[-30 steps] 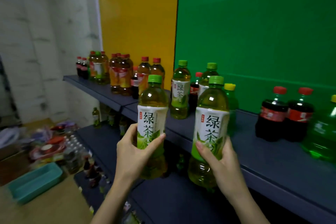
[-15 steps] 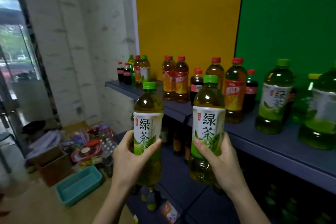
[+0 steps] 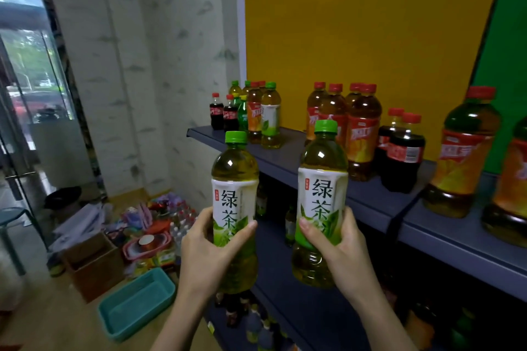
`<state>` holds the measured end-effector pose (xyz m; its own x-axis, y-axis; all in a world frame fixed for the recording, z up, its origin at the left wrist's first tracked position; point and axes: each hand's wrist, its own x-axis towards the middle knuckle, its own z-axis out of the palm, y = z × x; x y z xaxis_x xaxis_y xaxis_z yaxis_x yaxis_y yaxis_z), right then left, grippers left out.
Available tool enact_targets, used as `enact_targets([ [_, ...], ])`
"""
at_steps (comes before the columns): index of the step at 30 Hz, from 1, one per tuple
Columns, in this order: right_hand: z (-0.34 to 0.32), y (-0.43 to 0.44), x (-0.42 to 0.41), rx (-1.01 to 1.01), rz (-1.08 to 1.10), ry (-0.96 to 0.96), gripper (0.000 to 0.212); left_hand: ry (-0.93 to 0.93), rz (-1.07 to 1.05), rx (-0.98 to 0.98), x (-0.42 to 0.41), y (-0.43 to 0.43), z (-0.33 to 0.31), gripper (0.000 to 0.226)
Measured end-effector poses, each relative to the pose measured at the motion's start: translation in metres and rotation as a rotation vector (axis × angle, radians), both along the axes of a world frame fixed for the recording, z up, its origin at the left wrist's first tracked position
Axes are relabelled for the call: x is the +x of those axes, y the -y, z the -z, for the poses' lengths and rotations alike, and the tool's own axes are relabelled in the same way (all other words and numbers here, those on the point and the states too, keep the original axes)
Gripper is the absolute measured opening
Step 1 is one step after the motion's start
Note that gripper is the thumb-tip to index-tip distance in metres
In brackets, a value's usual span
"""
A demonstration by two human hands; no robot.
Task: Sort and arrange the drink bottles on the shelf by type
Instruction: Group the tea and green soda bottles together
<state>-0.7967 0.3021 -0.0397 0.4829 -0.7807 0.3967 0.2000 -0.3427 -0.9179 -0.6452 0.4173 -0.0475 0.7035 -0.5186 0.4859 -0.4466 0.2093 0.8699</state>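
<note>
My left hand (image 3: 204,253) grips one green tea bottle (image 3: 234,179) with a green cap and white label, held upright in front of the shelf. My right hand (image 3: 339,248) grips a second green tea bottle (image 3: 323,179) of the same kind, a little higher and to the right. Both hang in the air below the edge of the dark blue top shelf (image 3: 285,155). On that shelf stand red-capped iced tea bottles (image 3: 363,128), small cola bottles (image 3: 405,157), and at the far left end a mixed group with another green tea bottle (image 3: 270,117).
A lower shelf (image 3: 288,288) holds more small bottles in shadow. On the floor at left lie a teal plastic tray (image 3: 137,302), a brown cardboard box (image 3: 91,262) and a heap of packaged goods (image 3: 159,225). A glass door (image 3: 25,94) is at far left.
The view has swung left along the shelf: the green panel has slid to the right edge and the yellow panel fills the back. Both hands still hold their bottles upright side by side.
</note>
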Motion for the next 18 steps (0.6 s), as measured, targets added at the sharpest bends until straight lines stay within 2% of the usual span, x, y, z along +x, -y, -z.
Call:
enact_targets([
  [18,-0.034,0.139,0.242,-0.131,0.056,0.023,0.048,0.010,0.049,-0.041,0.248,0.152,-0.032,0.043],
])
